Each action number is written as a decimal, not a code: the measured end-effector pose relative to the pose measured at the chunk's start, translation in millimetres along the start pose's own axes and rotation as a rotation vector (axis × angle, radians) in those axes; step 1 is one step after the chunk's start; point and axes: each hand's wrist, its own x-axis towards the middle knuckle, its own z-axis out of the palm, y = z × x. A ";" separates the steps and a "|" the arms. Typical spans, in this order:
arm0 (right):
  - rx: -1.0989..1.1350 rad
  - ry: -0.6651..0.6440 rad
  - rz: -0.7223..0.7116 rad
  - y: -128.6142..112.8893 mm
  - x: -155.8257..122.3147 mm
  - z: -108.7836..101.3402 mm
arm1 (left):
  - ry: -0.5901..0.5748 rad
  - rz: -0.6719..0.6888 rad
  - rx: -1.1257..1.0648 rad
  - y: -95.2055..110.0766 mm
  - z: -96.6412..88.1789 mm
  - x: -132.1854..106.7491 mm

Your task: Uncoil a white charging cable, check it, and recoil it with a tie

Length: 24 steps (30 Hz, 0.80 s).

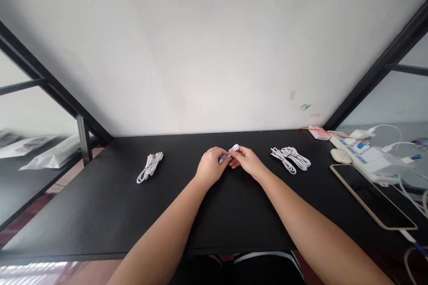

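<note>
Between my two hands is a bundled white cable (235, 147), partly hidden by the fingers. My left hand (213, 163) has its fingers closed on the bundle's near left end. On the other side, my right hand (244, 160) pinches the same bundle near its upper right end. To the left, a tied white cable bundle (150, 167) lies on the black desk (110, 213). Right of my hands lie more tied white cable bundles (290, 159), side by side and touching.
At the right edge stand a phone (372, 196), a white earbud case (340, 156) and a power strip (364, 156) with chargers and cords. A small pink packet (318, 132) lies by the wall. Plastic bags (55, 151) rest on the left shelf. Black frame posts (84, 140) flank the desk.
</note>
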 end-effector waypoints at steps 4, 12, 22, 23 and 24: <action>-0.004 0.008 0.001 -3.1 -1.7 0.9 | -0.010 0.015 0.015 1.2 -3.0 0.1; 0.003 0.016 0.003 -3.7 -1.6 0.8 | 0.001 0.019 0.028 1.4 -3.6 -0.5; -0.017 0.023 0.011 -4.3 -2.1 0.9 | 0.018 0.040 0.075 0.7 -2.8 -1.0; -0.018 0.022 0.012 -4.4 -2.3 0.9 | 0.021 0.045 0.082 0.9 -2.9 -1.0; -0.018 0.022 0.012 -4.5 -2.5 1.0 | 0.024 0.049 0.089 1.1 -3.1 -0.9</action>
